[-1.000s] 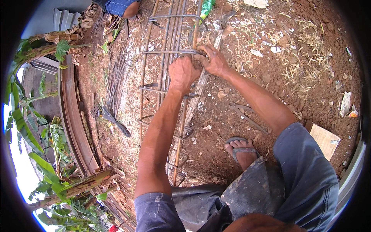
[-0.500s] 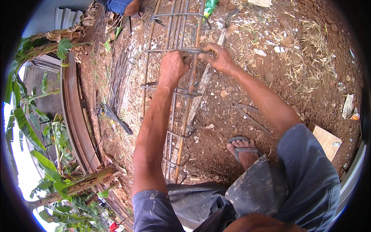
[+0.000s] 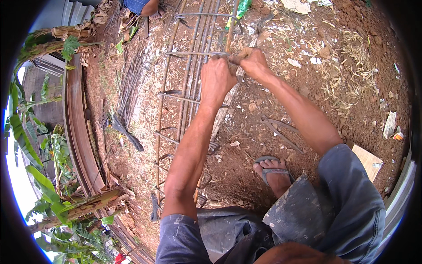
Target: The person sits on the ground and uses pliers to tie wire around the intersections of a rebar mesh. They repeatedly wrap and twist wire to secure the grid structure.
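A long rebar cage [image 3: 192, 72], made of rusty bars with bent steel stirrups around them, runs away from me over the ground. My left hand [image 3: 218, 82] is closed at the right-hand bar, just below the right end of a stirrup [image 3: 195, 53]. From the right, my right hand [image 3: 252, 63] reaches the same corner with thumb and fingers pinched together. The fingertips of both hands meet there. Whatever they pinch is hidden or too small to make out. My left forearm covers part of the cage's near end.
Pincers [image 3: 281, 132] lie on the soil right of the cage, near my sandalled foot [image 3: 274, 174]. Thin rods [image 3: 127, 83] and a dark tool [image 3: 127, 133] lie to the left. Beyond stands a curved brown beam [image 3: 75, 127]. Another person's knee [image 3: 149, 8] shows at the top.
My left hand has shifted right, from inside the cage to its right-hand bar, its knuckles now turned up. My right hand stays at the stirrup's corner, with its fingers curled in more.
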The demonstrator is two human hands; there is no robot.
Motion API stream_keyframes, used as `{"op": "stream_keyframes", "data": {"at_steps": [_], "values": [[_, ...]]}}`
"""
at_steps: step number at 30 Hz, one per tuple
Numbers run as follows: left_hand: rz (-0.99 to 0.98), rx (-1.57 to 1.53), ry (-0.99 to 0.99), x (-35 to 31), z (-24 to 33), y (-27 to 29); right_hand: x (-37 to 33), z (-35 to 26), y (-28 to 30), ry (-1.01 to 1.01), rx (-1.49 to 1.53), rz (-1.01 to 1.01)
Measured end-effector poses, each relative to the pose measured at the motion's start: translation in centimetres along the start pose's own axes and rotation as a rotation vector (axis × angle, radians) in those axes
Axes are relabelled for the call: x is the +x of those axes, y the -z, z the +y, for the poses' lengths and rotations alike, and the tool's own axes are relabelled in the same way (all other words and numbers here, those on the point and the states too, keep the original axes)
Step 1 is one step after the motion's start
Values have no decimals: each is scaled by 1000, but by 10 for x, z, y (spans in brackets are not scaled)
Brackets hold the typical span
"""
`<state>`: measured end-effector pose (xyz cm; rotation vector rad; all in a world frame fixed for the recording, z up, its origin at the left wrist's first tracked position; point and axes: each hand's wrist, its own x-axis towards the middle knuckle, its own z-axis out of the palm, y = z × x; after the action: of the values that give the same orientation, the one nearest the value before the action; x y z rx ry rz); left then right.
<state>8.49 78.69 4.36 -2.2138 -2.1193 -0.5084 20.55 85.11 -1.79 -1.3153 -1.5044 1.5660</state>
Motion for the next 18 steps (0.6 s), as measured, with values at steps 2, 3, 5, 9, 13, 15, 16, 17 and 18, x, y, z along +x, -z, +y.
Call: {"op": "stream_keyframes", "data": {"at_steps": [2,3,5,9,13,15,16,17,18], "values": [[-34,29,-113,4,-9,2,0,-8,2,-3,142,-23],[-35,41,-123,8,-10,1,-1,-12,7,-32,139,-53],[-36,69,-136,14,-14,1,-13,-35,15,-91,132,-118],[124,-112,182,11,6,-13,-29,-20,30,67,-100,-38],[347,-187,182,-7,9,-40,-49,-48,39,203,-594,-133],[372,-149,212,-7,7,-48,-32,-50,28,414,-710,-138],[401,-134,238,-6,5,-51,-18,-55,22,472,-706,-181],[429,-122,258,-4,6,-52,-5,-60,19,527,-702,-219],[456,-137,254,-2,7,-53,10,-67,19,515,-801,-188]]}}
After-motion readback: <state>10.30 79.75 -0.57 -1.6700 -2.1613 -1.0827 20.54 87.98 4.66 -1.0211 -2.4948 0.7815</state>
